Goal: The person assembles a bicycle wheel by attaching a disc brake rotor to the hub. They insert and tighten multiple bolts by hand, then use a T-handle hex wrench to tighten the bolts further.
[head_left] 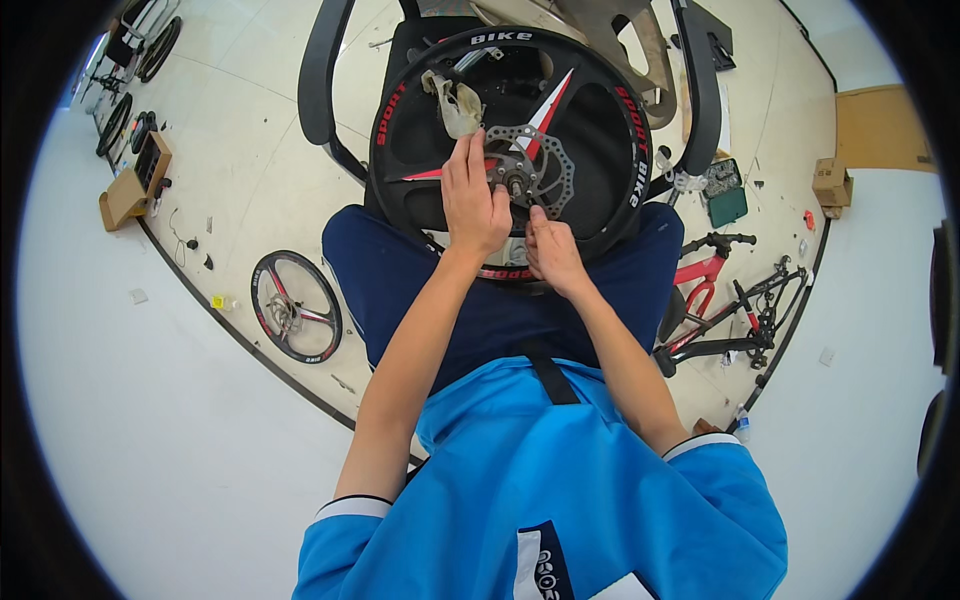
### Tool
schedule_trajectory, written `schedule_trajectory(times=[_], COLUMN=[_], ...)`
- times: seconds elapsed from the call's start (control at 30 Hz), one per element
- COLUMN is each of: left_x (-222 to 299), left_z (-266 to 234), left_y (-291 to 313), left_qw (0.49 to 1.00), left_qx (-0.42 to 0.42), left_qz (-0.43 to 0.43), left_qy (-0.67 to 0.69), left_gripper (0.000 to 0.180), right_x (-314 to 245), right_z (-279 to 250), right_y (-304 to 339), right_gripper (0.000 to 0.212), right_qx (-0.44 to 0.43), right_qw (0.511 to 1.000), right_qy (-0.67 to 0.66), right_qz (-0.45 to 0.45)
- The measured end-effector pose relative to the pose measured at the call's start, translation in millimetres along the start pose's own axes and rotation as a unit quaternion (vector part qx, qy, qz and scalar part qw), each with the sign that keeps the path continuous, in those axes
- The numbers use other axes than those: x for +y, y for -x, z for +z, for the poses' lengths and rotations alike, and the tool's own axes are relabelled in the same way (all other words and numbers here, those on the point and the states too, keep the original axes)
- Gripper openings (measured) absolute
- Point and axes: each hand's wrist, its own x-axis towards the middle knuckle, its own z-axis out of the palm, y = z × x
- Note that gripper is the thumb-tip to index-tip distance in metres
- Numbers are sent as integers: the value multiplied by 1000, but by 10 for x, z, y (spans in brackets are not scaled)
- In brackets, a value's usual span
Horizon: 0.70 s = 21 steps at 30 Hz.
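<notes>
We have our left hand (474,200) laid flat on the black bicycle wheel (510,150), fingers together and stretched toward twelve o'clock, the fingertips pressing on a crumpled off-white rag (455,103) — the hand is open, clasping nothing. Our right hand (552,255) sits just beside it at about four o'clock, curled, with the thumb and forefinger pointing up at the hub (516,184); whether they pinch a small part there we cannot tell.

The wheel rests across our lap on dark blue trousers (440,300), its face turned up toward us. It has broad black spokes with red edging and a perforated silver brake disc (545,170) around the hub, right at the fingertips of both hands. The rag lies on the wheel at about eleven o'clock from the hub.

Farther out, a black chair frame (322,80) curves behind the wheel at twelve o'clock. At nine o'clock from our lap a second, smaller-looking black wheel (296,306) lies flat on the pale floor (230,160). At three o'clock a red and black bicycle frame (725,300) lies on its side, and above it, near two o'clock, a small green case (727,205) sits open. A cardboard box (135,185) stands well apart at ten o'clock — another (831,182) at two.
</notes>
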Motion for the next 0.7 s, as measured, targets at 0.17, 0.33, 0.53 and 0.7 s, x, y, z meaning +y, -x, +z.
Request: schedule_trajectory(times=[0.17, 0.33, 0.53, 0.7], left_x=[19, 6, 35, 22], left_z=[11, -15, -31, -19], left_y=[-2, -1, -10, 4], left_qw=[1000, 1000, 1000, 1000], left_qx=[3, -4, -7, -11], left_qz=[-1, 2, -5, -13], left_qy=[5, 9, 12, 4], left_gripper=[77, 77, 77, 77], right_x=[-174, -489, -971, -1139], right_z=[-164, -336, -484, -375], right_y=[-23, -76, -197, -122], right_gripper=[65, 69, 71, 54], right_qx=[-41, -74, -158, -106], right_qw=[988, 911, 873, 802], right_qy=[147, 391, 457, 575], right_qz=[-20, -106, -71, -118])
